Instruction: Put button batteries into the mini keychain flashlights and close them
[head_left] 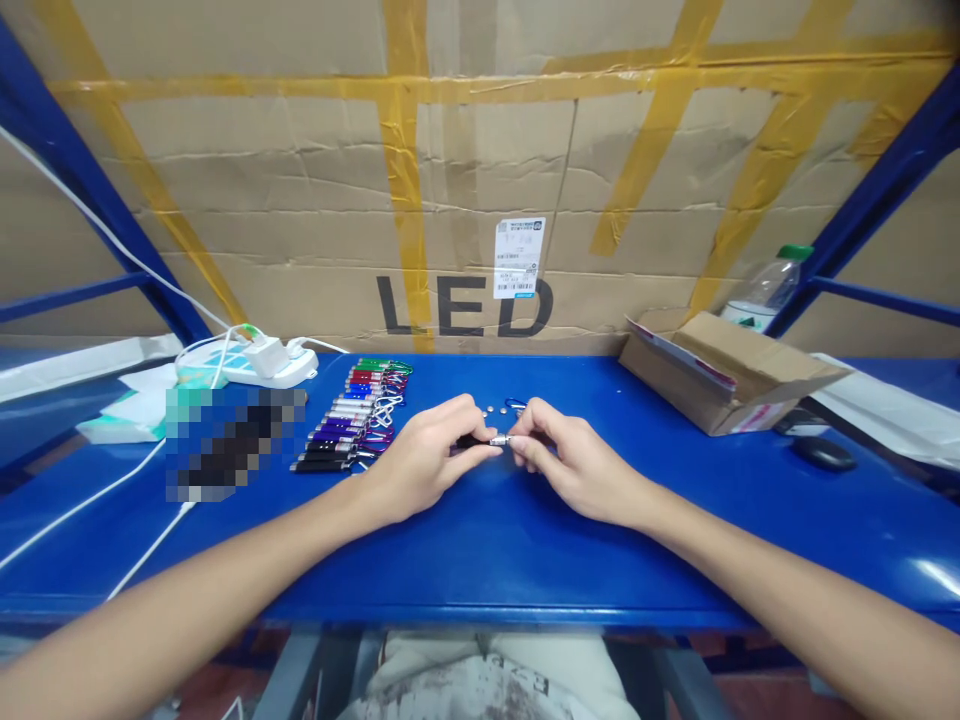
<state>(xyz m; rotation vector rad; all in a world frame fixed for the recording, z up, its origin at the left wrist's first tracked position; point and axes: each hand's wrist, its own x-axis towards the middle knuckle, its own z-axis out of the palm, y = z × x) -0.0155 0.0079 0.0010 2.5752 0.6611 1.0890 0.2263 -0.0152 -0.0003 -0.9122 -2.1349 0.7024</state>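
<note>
Above the blue table my left hand (431, 450) is closed around a slim black mini flashlight (474, 441), whose silver end (498, 440) sticks out to the right. My right hand (574, 460) is pinched at that silver end; what lies between its fingertips is too small to make out. Just beyond the fingers lie two small round button cells (496, 410) and a blue carabiner clip (514, 402), partly hidden by my right hand. Left of my left hand, several mini flashlights (341, 422) in green, red, blue, silver, purple and black lie in a column, with carabiner clips attached.
A white power strip (281, 371) with cables and a pixelated dark object (236, 440) occupy the left side. An open cardboard box (720, 370), a black computer mouse (823, 453) and a plastic bottle (776, 285) are at right. Taped cardboard (300, 200) forms the back wall.
</note>
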